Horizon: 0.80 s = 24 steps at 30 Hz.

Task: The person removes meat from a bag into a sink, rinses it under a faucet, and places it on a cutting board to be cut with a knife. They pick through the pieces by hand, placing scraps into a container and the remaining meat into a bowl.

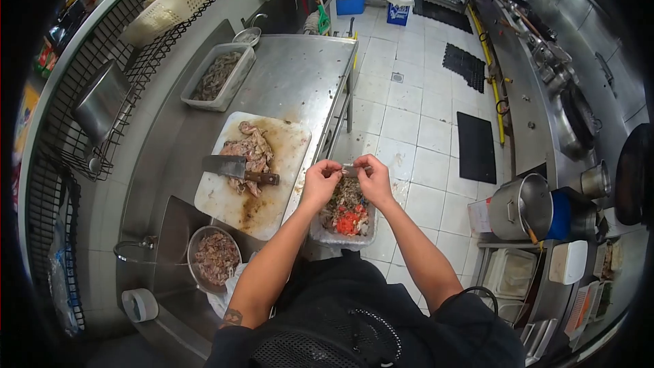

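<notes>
Both my hands are out in front of me, over the lined bin (340, 240). Left hand (321, 182): fingertips pinched on one end of a small grey piece (351, 171). Right hand (374, 180): pinching the other end. The piece is held level between them, above the far end of the bin; too small to tell what it is. In the bin: mixed scraps (349, 194), brownish and grey, plus a bright red clump (350, 221) toward my end.

Left of the bin, worktop (300, 61), steel, with a white cutting board (211, 197), stained brown. Meat (255, 144) piled on it, cleaver (225, 165) lying flat across the pile, handle pointing toward my left hand. Beyond the board, a rectangular tub (244, 71) of greyish shrimp-like pieces (216, 76), and a small strainer (246, 35) near it. Nearer me, a round metal bowl (193, 276) of chopped meat (216, 259) in the sink (170, 232), white cloth (225, 294) just beside it, faucet (136, 242) to its left.

Right side: tiled floor (415, 177), black mats (476, 146), then a big pot (538, 201) on a stand.
</notes>
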Each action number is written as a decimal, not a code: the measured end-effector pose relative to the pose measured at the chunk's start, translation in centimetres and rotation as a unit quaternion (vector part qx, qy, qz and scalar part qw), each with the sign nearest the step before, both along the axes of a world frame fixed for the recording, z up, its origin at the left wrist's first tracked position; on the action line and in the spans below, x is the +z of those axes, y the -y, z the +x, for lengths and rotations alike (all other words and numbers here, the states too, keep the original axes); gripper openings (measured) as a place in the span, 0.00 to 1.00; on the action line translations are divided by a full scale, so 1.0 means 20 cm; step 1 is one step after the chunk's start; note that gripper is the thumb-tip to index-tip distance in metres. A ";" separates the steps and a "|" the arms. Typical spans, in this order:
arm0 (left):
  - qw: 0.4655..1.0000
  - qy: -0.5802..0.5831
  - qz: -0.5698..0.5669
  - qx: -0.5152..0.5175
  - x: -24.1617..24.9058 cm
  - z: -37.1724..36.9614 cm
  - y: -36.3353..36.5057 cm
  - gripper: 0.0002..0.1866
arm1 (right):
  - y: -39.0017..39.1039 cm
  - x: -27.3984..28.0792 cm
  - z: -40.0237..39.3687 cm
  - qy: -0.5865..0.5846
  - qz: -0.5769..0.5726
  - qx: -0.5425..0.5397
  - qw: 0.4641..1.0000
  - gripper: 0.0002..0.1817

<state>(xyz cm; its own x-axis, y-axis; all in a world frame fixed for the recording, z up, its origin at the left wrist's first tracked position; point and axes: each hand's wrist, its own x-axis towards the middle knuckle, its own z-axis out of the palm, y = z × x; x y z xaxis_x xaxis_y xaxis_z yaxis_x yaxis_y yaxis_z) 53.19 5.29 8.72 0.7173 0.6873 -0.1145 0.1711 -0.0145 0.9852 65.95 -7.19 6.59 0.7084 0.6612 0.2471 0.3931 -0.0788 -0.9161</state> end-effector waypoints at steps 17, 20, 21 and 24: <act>0.975 -0.055 0.216 -0.014 -0.03 0.14 0.10 0.08 | 0.03 -0.21 0.09 -0.290 0.087 0.088 0.949 0.09; 0.982 -0.095 0.165 -0.022 0.01 0.15 0.09 0.08 | 0.01 -0.21 0.07 -0.266 0.101 0.076 0.956 0.08; 0.981 -0.096 0.164 -0.022 0.02 0.15 0.08 0.08 | 0.01 -0.21 0.07 -0.267 0.101 0.076 0.955 0.08; 0.984 -0.109 0.137 -0.031 0.02 0.17 0.07 0.07 | 0.01 -0.17 0.08 -0.189 0.083 0.072 0.976 0.08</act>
<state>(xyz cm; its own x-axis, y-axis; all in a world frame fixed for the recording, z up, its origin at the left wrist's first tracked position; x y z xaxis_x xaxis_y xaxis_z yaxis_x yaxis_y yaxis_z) 56.54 3.85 9.11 0.7375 0.6698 -0.0868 0.3685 -0.2914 0.8828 67.50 -7.30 3.20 0.6730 0.7331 0.0977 0.0200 0.1140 -0.9933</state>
